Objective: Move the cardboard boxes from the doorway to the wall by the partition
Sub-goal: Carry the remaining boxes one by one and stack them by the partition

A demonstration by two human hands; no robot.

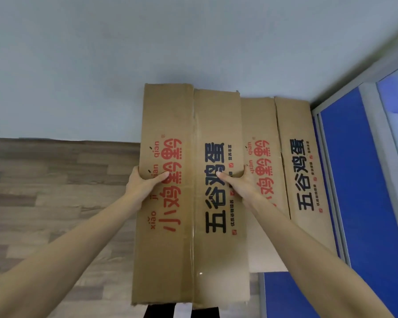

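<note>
A flattened brown cardboard box [189, 249] with red and black printed characters stands on end in front of me, its top against the pale wall [147, 42]. My left hand [140, 184] grips its left edge, thumb on the printed face. My right hand [239, 180] grips its right edge the same way. Behind it to the right, a second flattened box [294, 171] with the same print leans on the wall, next to the blue partition [359, 180].
Wood-pattern floor [44, 203] spreads to the left. The blue partition with its grey metal frame [331, 203] closes off the right side. My dark shoes [161, 312] show just below the held box.
</note>
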